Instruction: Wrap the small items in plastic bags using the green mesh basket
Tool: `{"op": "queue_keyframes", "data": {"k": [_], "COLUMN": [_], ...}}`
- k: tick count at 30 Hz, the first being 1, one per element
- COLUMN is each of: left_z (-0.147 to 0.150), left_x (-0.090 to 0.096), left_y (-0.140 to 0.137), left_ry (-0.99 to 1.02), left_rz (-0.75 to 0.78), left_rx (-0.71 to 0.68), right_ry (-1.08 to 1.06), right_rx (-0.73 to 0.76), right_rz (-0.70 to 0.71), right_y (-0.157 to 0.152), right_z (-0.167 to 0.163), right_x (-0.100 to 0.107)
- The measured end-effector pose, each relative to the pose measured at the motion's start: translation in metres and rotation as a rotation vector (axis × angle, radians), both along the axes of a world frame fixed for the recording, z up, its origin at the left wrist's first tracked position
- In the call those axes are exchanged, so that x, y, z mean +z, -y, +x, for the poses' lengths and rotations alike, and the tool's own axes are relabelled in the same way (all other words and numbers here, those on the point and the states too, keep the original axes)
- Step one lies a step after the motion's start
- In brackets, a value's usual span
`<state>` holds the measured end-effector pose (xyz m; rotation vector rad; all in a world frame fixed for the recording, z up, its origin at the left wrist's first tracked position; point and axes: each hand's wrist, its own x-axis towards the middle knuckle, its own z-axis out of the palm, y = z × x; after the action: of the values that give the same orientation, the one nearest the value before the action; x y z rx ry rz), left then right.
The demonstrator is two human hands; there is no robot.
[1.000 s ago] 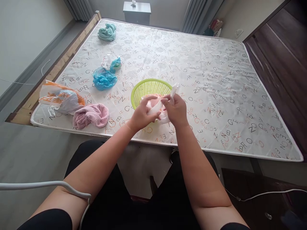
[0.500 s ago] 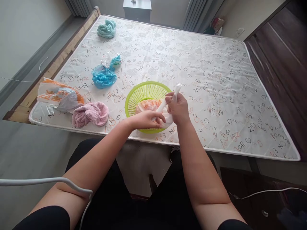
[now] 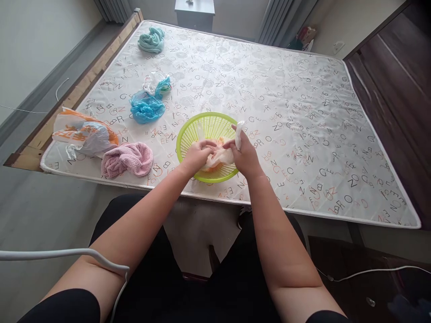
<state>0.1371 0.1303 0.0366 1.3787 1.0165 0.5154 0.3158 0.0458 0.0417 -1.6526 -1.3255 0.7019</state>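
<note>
A whitish plastic bag (image 3: 222, 157) with orange print is stretched between my two hands, over a green plastic basket (image 3: 190, 128). My left hand (image 3: 198, 156) pinches the bag's left part, at the basket's near left side. My right hand (image 3: 245, 154) is closed on its right part, and a twisted white end (image 3: 239, 130) sticks up from between thumb and fingers. More orange-and-white plastic lies below in the basket, partly hidden by my hands.
The basket rests near the front edge of a letter-printed mattress (image 3: 303, 134). To its left lie a pink towel (image 3: 128, 160), an orange-and-white bag (image 3: 84, 132), a blue plastic bag (image 3: 147, 107) and a green towel (image 3: 151, 40). A white cable (image 3: 67, 255) crosses my left arm.
My left hand has moved up and left, from the bag's near side to its left part. My right hand has come slightly lower and left, with the twisted end still in it.
</note>
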Motion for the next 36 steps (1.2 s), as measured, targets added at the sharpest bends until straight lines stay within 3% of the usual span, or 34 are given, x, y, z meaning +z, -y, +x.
{"op": "queue_keyframes", "data": {"k": [2,5,13,21,25,32,36], "left_z": [-0.001,-0.003,-0.003,0.003,0.002,-0.01,-0.01], "left_x": [0.006,0.009,0.001,-0.004,-0.005,0.012,0.01], "left_y": [-0.001,0.0,0.009,0.011,0.01,0.006,0.003], "left_ry": [0.12,0.245,0.182,0.246,0.267,0.229,0.18], "left_rz": [-0.088,-0.175,-0.213,-0.223,-0.211,-0.166,-0.063], "left_rx": [0.023,-0.108,-0.395,-0.305,-0.253,-0.447,-0.373], "right_ry": [0.038,0.114,0.092,-0.069,-0.226,-0.2,-0.077], "right_rx": [-0.051,-0.063,-0.018,0.163,0.103,0.167,0.155], "right_rz": [0.035,0.086,0.1,0.132,0.165,-0.153,-0.155], "right_y": [-0.001,-0.001,0.0,-0.009,-0.011,-0.002,0.002], "right_z": [-0.002,-0.007,-0.024,-0.032,-0.029,-0.01,0.0], "right_x": [-0.002,-0.006,-0.014,0.005,0.001,0.009,0.014]}}
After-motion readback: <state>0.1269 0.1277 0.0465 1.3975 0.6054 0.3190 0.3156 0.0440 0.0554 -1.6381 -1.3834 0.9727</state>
